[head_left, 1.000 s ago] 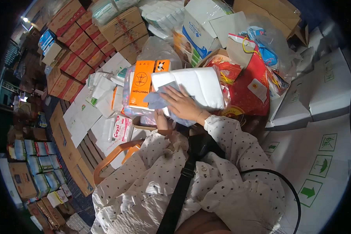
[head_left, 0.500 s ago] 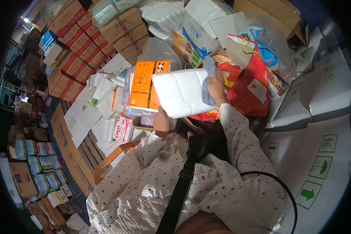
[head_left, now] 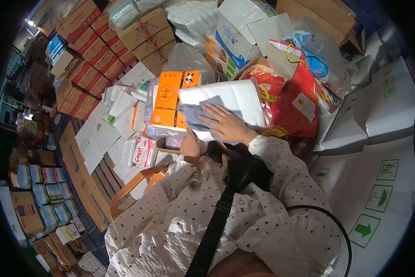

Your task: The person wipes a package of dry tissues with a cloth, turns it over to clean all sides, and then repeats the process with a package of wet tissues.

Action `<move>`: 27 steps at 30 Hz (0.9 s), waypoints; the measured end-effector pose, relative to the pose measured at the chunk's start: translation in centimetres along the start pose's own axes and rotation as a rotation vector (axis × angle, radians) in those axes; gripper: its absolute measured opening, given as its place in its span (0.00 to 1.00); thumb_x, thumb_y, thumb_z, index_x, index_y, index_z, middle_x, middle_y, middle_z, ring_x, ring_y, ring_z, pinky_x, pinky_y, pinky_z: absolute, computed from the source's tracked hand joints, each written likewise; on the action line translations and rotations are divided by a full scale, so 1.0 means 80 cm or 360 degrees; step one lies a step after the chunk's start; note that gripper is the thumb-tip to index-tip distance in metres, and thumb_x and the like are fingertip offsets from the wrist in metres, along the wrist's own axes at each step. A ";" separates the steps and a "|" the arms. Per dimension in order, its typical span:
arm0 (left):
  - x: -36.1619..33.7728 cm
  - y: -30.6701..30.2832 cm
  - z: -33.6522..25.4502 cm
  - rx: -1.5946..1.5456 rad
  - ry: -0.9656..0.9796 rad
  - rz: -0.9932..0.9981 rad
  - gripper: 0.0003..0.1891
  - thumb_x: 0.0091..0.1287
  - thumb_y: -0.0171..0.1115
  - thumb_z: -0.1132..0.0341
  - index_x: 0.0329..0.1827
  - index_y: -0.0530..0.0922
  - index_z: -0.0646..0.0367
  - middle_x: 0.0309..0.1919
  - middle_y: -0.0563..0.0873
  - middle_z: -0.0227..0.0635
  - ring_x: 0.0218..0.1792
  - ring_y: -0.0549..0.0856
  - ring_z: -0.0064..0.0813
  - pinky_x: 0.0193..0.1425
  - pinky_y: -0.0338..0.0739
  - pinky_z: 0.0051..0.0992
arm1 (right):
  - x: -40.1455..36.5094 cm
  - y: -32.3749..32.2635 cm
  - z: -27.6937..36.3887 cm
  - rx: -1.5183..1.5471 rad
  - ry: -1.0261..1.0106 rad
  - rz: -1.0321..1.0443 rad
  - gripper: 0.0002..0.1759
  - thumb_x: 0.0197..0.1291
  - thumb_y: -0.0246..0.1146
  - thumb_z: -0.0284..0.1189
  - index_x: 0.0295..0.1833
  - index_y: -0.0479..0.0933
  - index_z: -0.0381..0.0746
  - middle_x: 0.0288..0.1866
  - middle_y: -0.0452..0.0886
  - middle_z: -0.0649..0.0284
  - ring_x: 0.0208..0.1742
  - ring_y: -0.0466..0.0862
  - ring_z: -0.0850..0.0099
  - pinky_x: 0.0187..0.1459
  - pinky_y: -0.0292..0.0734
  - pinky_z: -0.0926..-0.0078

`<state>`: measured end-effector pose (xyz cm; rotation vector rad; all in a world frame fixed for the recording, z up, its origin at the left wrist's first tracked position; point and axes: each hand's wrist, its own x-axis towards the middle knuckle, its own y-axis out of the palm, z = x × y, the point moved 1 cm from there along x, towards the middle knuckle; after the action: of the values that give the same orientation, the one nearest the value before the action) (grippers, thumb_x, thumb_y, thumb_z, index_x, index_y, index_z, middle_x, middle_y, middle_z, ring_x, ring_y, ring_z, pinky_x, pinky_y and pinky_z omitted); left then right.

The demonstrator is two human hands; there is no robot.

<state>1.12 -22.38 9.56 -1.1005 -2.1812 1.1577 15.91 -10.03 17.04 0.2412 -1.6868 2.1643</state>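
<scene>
A white padded pack (head_left: pixel 244 94) lies just right of an orange packet with black print (head_left: pixel 168 99). My right hand (head_left: pixel 226 123) lies spread on a grey-blue cloth (head_left: pixel 200 113), pressing it flat against the pack's left part. My left hand (head_left: pixel 190 147) is at the pack's lower left corner, its fingers partly hidden at the edge, so its grip cannot be made out. Beneath the orange packet are clear plastic bags and the rim of a carton.
Red gift bags (head_left: pixel 300 104) and an open white carton (head_left: pixel 235 44) stand beyond the pack. Stacked brown and red boxes (head_left: pixel 94 55) rise at the upper left. White cartons with green marks (head_left: pixel 364 203) are on the right. An orange chair arm (head_left: pixel 133 184) is at my left.
My right hand and the cloth have moved left across the pack, from its right end to its left part. The pack has shifted slightly right. My left hand has hardly moved.
</scene>
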 end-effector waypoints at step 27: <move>-0.003 0.005 0.003 -0.0025 0.0103 -0.0041 0.21 0.62 0.62 0.66 0.55 0.69 0.65 0.26 0.85 0.56 0.32 0.85 0.58 0.35 0.78 0.51 | 0.087 0.043 -0.009 -0.0077 0.0077 -0.0177 0.33 0.63 0.56 0.38 0.74 0.64 0.43 0.79 0.57 0.48 0.80 0.55 0.53 0.77 0.48 0.52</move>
<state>1.32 -22.58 9.08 -1.0978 -2.1522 1.0812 8.28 -8.73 16.31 0.2612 -1.6566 2.0304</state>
